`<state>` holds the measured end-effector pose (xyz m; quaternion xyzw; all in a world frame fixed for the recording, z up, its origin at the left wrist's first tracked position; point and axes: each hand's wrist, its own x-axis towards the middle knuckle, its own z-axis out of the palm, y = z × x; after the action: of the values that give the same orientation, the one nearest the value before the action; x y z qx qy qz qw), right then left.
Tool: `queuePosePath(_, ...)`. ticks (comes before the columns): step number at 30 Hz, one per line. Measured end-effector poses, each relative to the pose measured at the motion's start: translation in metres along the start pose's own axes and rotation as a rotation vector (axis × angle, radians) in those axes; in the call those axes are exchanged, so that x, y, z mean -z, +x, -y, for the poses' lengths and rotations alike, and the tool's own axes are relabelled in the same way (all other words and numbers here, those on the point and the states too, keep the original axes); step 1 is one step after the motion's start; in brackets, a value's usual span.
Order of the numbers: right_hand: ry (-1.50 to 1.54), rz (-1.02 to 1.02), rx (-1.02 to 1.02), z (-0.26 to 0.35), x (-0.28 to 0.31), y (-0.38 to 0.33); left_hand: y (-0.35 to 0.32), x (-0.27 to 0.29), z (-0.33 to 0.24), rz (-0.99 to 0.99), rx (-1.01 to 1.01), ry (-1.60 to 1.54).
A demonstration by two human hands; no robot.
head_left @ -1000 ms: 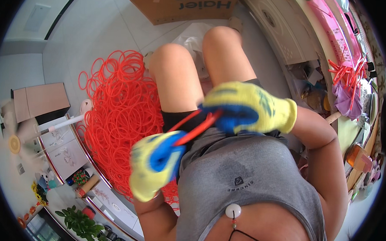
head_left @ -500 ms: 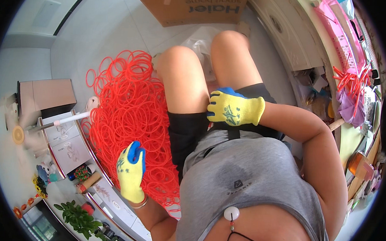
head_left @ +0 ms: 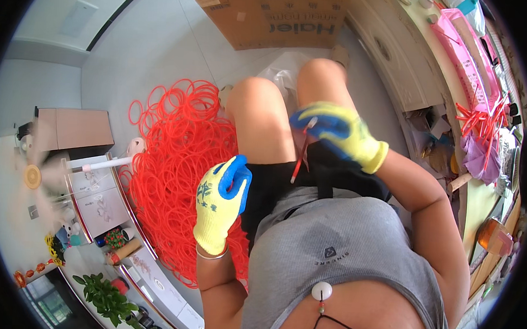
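My right hand (head_left: pixel 344 135), in a yellow glove with a blue palm, is smeared by motion above my lap. Its fingers are closed on a thin red tube (head_left: pixel 299 166) with pale ends, which hangs down toward my black shorts. My left hand (head_left: pixel 220 202), gloved the same way, is held beside my left thigh with fingers curled toward the thumb. Whatever is inside that curl, if anything, is hidden. To the left a big heap of red rings (head_left: pixel 177 178), thin and hoop-like, covers the floor.
A cardboard box (head_left: pixel 269 23) stands beyond my knees, with a clear plastic bag (head_left: pixel 282 71) near it. On the right a counter bears a pink basket (head_left: pixel 465 56), a bundle of red strips (head_left: pixel 483 118) and a purple cloth (head_left: pixel 481 156). Drawers (head_left: pixel 97 201) and a plant (head_left: pixel 105 299) are at left.
My left hand has moved right, from over the heap to beside my thigh. My right hand has lifted and turned from my lap; the red tube now shows in it. The view has shifted slightly.
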<state>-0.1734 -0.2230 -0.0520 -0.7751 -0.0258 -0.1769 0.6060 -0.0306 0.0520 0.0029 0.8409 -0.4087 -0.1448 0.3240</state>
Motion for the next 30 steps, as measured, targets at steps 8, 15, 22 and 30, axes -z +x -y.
queuePosePath(8, 0.784, -0.445, 0.343, 0.141, 0.141, 0.012, 0.010, -0.031, -0.028, 0.411, 0.228, -0.866)
queuePosePath(15, 1.412, -0.413, 0.387, 0.161, 0.219, -0.041, 0.032, -0.088, -0.029, 0.147, 0.283, -1.990)
queuePosePath(22, 1.684, -0.565, 0.367, 0.071, 0.208, -0.050, 0.059, -0.065, -0.004, -0.113, -0.125, -2.107)
queuePosePath(30, 1.468, -0.766, 0.397, -0.021, 0.146, -0.015, 0.066, -0.028, 0.022, -0.119, -0.347, -2.133)
